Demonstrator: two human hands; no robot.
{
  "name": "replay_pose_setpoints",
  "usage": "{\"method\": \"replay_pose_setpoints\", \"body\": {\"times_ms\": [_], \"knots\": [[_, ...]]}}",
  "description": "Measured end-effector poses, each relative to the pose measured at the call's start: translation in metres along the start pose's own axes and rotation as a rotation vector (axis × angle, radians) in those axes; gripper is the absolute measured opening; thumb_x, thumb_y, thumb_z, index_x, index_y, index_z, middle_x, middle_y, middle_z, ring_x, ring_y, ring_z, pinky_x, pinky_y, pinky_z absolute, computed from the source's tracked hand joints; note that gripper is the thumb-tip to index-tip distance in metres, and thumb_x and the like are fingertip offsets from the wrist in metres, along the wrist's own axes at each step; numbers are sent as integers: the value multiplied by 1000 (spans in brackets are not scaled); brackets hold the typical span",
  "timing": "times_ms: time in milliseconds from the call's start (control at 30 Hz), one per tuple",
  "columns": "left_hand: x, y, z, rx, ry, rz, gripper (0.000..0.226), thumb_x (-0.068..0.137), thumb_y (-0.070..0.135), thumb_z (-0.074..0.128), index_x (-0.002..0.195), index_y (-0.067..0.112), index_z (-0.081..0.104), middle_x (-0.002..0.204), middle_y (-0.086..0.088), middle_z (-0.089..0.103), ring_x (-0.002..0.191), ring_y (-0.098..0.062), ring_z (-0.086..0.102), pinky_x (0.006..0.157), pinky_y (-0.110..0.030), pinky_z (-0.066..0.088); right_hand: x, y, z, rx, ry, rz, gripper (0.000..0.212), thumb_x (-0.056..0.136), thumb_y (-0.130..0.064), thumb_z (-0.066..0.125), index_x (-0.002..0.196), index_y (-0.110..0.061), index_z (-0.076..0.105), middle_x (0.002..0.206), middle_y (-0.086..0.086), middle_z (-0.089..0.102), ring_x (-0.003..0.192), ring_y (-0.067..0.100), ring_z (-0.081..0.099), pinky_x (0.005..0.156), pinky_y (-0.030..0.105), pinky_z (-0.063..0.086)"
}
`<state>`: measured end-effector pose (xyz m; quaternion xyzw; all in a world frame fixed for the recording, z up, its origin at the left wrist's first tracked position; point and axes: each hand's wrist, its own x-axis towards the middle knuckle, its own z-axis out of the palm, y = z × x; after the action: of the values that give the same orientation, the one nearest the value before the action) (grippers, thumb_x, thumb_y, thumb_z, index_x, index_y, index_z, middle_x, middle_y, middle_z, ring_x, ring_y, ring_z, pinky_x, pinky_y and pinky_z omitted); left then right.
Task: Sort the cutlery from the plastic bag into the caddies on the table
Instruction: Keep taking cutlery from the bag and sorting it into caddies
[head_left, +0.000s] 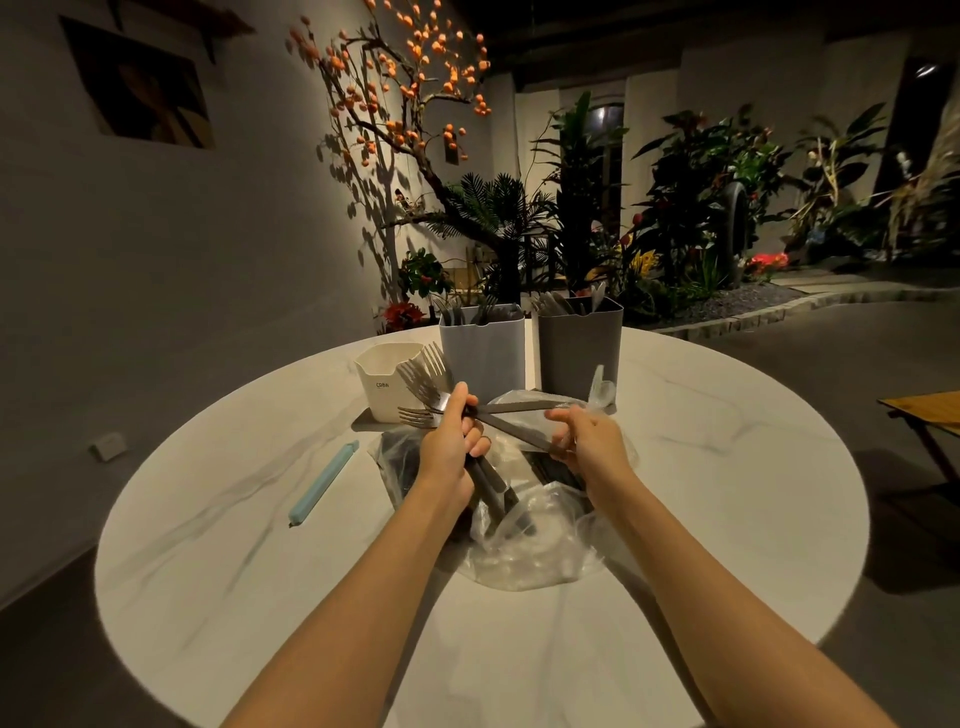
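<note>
While the left hand (451, 441) grips a fan of forks (427, 384), the right hand (589, 441) pinches a dark knife (511, 430) over the crumpled clear plastic bag (524, 551) at the round marbled table's (727, 467) middle. Near its far edge, two tall grey caddies (482, 353) (579, 345) hold cutlery; what the low white caddy (387, 379) holds is hidden. A pale blue bag clip (324, 482) lies toward the left edge.

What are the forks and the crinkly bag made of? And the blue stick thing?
The forks look like metal: grey, with a dull shine on the tines. The bag seems thin clear plastic, wrinkled and see-through with glints. The blue stick looks like smooth matte plastic, though that is a guess from its even pale colour.
</note>
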<state>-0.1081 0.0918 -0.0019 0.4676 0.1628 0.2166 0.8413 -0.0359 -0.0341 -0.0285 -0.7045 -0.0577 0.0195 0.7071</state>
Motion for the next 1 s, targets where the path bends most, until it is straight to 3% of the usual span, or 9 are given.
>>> {"method": "replay_pose_setpoints", "body": {"times_ms": [167, 300, 433, 533, 667, 733, 867, 933, 1000], "knots": [[1, 0, -2, 66, -14, 33, 29, 97, 33, 54, 77, 13, 58, 43, 5, 40, 35, -6, 30, 39, -14, 28, 3, 6, 4, -72, -156, -57, 24, 104, -20, 37, 126, -16, 46, 73, 5, 50, 60, 11, 46, 53, 20, 42], [3, -2, -5, 95, -16, 47, 29, 95, 35, 56, 76, 13, 60, 49, 1, 39, 38, -6, 30, 42, -14, 29, 1, 7, 4, -134, -203, -139, 22, 103, -30, 39, 116, -14, 47, 74, -2, 48, 63, 7, 43, 51, 14, 36], [3, -3, -5, 116, -54, 40, 29, 95, 34, 57, 76, 12, 59, 49, 1, 36, 38, -6, 29, 40, -14, 30, 0, 5, 4, -109, -248, -155, 25, 104, -25, 39, 95, -12, 59, 66, -1, 48, 59, 8, 42, 51, 14, 35], [1, -4, -3, 179, -98, 28, 32, 92, 35, 61, 70, 12, 58, 44, 4, 32, 36, -6, 28, 40, -14, 30, -2, 2, 3, -43, -314, -147, 28, 104, -19, 39, 98, -6, 63, 67, 2, 53, 57, 8, 46, 50, 13, 39], [2, -5, -3, 317, -142, 54, 36, 87, 36, 68, 61, 16, 52, 48, 4, 36, 42, -7, 27, 48, -18, 28, -2, 4, 3, -91, -308, -174, 29, 105, -21, 36, 103, -6, 60, 73, -1, 55, 65, 8, 48, 59, 14, 41], [3, -5, -4, 305, -211, 99, 27, 88, 27, 68, 67, 15, 56, 49, 5, 39, 46, -8, 29, 50, -20, 28, -1, 5, 2, -129, -290, -187, 27, 105, -24, 35, 100, -13, 59, 75, -3, 52, 69, 7, 47, 64, 16, 38], [0, -6, -6, 317, -281, 152, 12, 89, 19, 66, 81, 11, 61, 52, 5, 41, 48, -7, 33, 48, -19, 31, -7, -1, -1, -168, -235, -340, 24, 103, -28, 41, 82, -20, 50, 74, -5, 50, 67, 5, 46, 59, 16, 38], [0, -7, -5, 331, -257, 163, 13, 89, 20, 67, 81, 11, 63, 55, 4, 43, 49, -7, 35, 48, -19, 31, -8, -3, -2, -216, -219, -420, 19, 99, -30, 48, 88, -16, 55, 80, -3, 56, 73, 8, 52, 65, 17, 44], [1, -7, -5, 336, -236, 172, 14, 88, 21, 68, 79, 12, 65, 58, 2, 44, 51, -7, 36, 48, -20, 30, -7, -3, -5, -219, -308, -465, 18, 96, -28, 55, 108, -17, 63, 98, -6, 65, 90, 7, 61, 80, 19, 52]]}}
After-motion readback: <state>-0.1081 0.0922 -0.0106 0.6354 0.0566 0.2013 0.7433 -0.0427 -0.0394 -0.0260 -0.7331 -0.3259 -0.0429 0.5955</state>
